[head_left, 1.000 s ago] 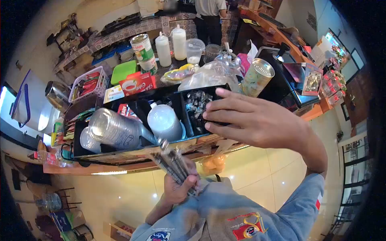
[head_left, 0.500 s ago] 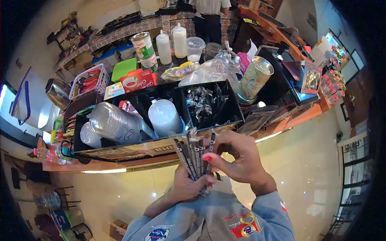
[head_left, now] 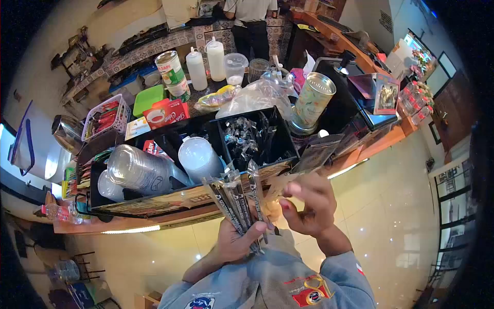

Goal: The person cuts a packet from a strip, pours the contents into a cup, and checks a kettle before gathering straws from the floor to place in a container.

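Observation:
In front of my chest, my left hand (head_left: 237, 241) is closed round the lower ends of a bunch of black straws (head_left: 231, 203) in clear wrappers with white print. The straws point up and fan out slightly. Just right of the bunch, my right hand (head_left: 312, 206) is raised, its bent fingers apart from the thumb and slightly blurred, with nothing visible in them. Beyond the straws stands a black divided organizer (head_left: 154, 198). One compartment holds small items in shiny wrapping (head_left: 244, 136), others clear plastic cups (head_left: 141, 167) and white lids or cups (head_left: 198, 157).
Behind the organizer are cans (head_left: 170, 69), white squeeze bottles (head_left: 196, 69), a red box (head_left: 165, 113), a green-lidded container (head_left: 149, 100) and a basket of sachets (head_left: 106, 118). A patterned canister (head_left: 314, 100) stands at right. A person (head_left: 250, 26) is at the far counter.
My right hand has moved away from the straws to the right. The bunch has tilted a little left in my left hand. The whole view has shifted slightly.

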Demonstrator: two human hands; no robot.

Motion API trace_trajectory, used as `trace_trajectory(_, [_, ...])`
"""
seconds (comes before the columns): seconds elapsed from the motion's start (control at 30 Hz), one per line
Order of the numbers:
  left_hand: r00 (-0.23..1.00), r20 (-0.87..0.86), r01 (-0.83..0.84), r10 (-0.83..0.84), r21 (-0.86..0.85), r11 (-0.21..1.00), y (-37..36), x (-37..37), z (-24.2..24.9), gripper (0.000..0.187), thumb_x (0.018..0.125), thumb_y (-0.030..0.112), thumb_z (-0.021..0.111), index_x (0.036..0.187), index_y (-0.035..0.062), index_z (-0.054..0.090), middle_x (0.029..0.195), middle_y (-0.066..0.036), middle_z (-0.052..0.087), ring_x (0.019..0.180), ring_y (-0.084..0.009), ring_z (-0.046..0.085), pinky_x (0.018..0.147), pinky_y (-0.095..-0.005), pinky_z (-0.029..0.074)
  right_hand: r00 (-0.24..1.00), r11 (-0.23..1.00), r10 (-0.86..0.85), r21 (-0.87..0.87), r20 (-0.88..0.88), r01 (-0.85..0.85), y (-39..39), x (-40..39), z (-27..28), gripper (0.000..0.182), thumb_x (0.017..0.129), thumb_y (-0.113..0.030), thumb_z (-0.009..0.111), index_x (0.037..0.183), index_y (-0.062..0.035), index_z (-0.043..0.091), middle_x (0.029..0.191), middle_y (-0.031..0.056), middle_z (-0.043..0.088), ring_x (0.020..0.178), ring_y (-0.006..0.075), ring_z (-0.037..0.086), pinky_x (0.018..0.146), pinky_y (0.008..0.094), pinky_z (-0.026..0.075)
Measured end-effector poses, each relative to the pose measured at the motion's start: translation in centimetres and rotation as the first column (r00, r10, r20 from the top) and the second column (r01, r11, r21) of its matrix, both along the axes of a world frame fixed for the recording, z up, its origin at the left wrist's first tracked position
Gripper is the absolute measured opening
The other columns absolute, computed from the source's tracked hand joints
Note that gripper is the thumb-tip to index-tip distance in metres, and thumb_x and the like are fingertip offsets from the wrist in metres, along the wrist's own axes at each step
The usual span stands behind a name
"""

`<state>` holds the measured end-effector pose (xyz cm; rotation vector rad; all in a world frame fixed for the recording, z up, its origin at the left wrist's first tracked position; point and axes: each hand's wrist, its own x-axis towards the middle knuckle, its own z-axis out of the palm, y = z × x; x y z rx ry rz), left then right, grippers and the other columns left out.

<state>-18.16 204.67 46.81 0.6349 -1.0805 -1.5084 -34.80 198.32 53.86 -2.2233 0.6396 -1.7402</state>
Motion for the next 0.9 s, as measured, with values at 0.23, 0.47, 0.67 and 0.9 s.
trace_trajectory(0.23, [1.000, 0.020, 0.010, -0.012, 0.064, 0.998, -0.2, -0.6, 1.4, 0.024, 0.097, 0.026, 0.065, 0.104, 0.0039, 0.059, 0.094, -0.003, 0.063, 0.087, -0.0105, 0.059, 0.085, -0.0291, 0.047, 0.859, 0.800, -0.050, -0.536, -0.510, -0.271, -0.2, -4.2, -4.7, 0.024, 0.086, -0.015, 0.059, 0.107, -0.0177, 0.071, 0.103, -0.0007, 0.059, 0.087, 0.0125, 0.058, 0.066, 0.0277, 0.049])
trace_trajectory(0.47, [0.998, 0.058, -0.037, 0.030, 0.125, 0.991, -0.5, -1.1, 0.5, 0.035, 0.093, 0.038, 0.069, 0.099, 0.0051, 0.059, 0.086, -0.002, 0.059, 0.078, -0.0111, 0.055, 0.092, -0.0339, 0.044, 0.834, 0.734, -0.025, -0.576, -0.552, -0.359, 0.2, -4.7, -5.8, 0.026, 0.081, -0.007, 0.066, 0.106, -0.0141, 0.070, 0.100, 0.0003, 0.058, 0.084, 0.0134, 0.059, 0.072, 0.0279, 0.053])
trace_trajectory(0.67, [0.989, -0.149, 0.008, -0.008, -0.003, 1.000, -0.8, -0.9, -0.4, 0.024, 0.098, 0.023, 0.064, 0.105, 0.0027, 0.056, 0.085, -0.002, 0.055, 0.071, -0.0090, 0.059, 0.060, -0.0238, 0.050, 0.986, 0.941, 0.166, -0.299, -0.002, -0.159, 1.0, -7.1, -2.7, 0.021, 0.088, -0.020, 0.069, 0.105, -0.0087, 0.064, 0.100, 0.0073, 0.056, 0.081, 0.0222, 0.063, 0.065, 0.0334, 0.058])
trace_trajectory(0.9, [0.987, -0.113, -0.123, 0.115, -0.070, 0.990, -0.8, 0.3, -1.8, 0.024, 0.097, 0.023, 0.065, 0.102, 0.0017, 0.054, 0.087, -0.006, 0.050, 0.061, -0.0116, 0.057, 0.051, -0.0237, 0.048, 0.846, 0.988, 0.123, -0.144, 0.518, -0.056, -4.0, -7.1, 3.5, 0.028, 0.103, -0.031, 0.051, 0.113, -0.0053, 0.055, 0.095, 0.0070, 0.050, 0.077, 0.0136, 0.054, 0.061, 0.0223, 0.053])
